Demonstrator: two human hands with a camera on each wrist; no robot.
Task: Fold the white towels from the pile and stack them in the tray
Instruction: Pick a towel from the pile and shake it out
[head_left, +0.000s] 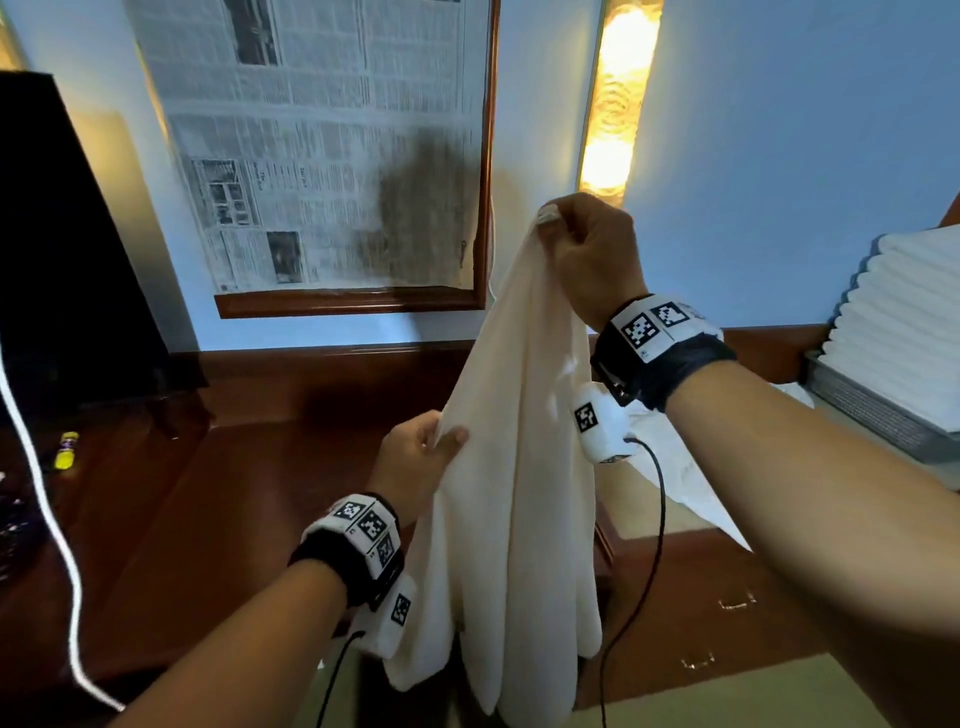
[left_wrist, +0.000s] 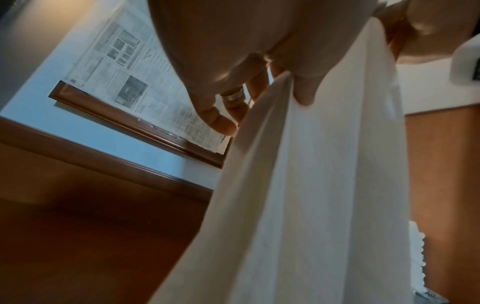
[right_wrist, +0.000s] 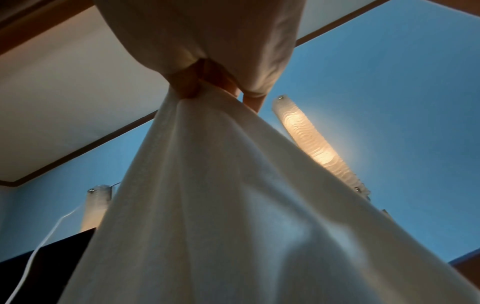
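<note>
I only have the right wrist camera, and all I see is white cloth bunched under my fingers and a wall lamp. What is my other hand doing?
Observer: Your left hand pinches the towel along its left edge, lower than your right hand.
Operator: Is the towel off the table?
Observer: Yes, in the head view it hangs in long folds over the dark wooden table.
Operator: Where do finished ones go?
Observer: A stack of folded towels sits in a grey tray on your right.
</note>
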